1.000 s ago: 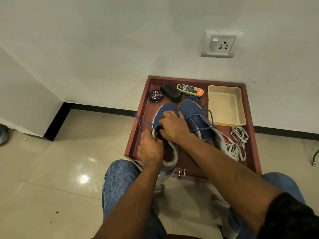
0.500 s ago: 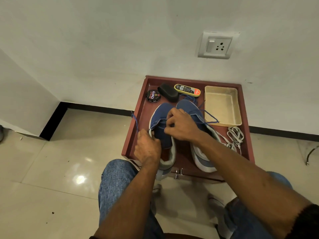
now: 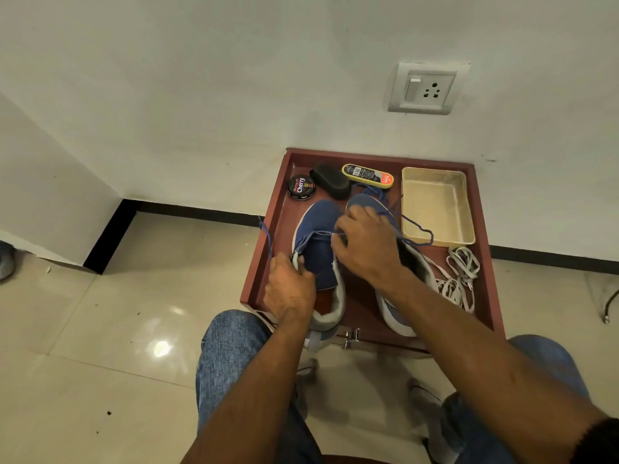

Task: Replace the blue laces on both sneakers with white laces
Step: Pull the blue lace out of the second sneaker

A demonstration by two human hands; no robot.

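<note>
Two blue sneakers lie side by side, toes toward the wall, on a red-brown tray (image 3: 482, 296). My left hand (image 3: 289, 289) grips the left sneaker (image 3: 318, 236) at its collar. My right hand (image 3: 366, 246) pinches the blue lace (image 3: 315, 233) at the left sneaker's lowest eyelets, and one lace end (image 3: 266, 237) trails over the tray's left rim. The right sneaker (image 3: 397, 313) is mostly hidden under my right arm, with its loose blue lace (image 3: 417, 231) looping right. White laces (image 3: 460, 279) lie in a pile at the tray's right.
At the tray's back stand a round polish tin (image 3: 301, 187), a black brush (image 3: 330, 181) and a yellow polish applicator (image 3: 367, 175). A beige plastic tray (image 3: 437, 205) sits back right. The wall with a socket (image 3: 425, 88) stands behind; tiled floor and my jeans-clad knees are below.
My right hand moved from the sneaker's upper eyelets forward toward the toe, drawing the blue lace out. More of the tongue shows now. My left hand stayed on the collar.
</note>
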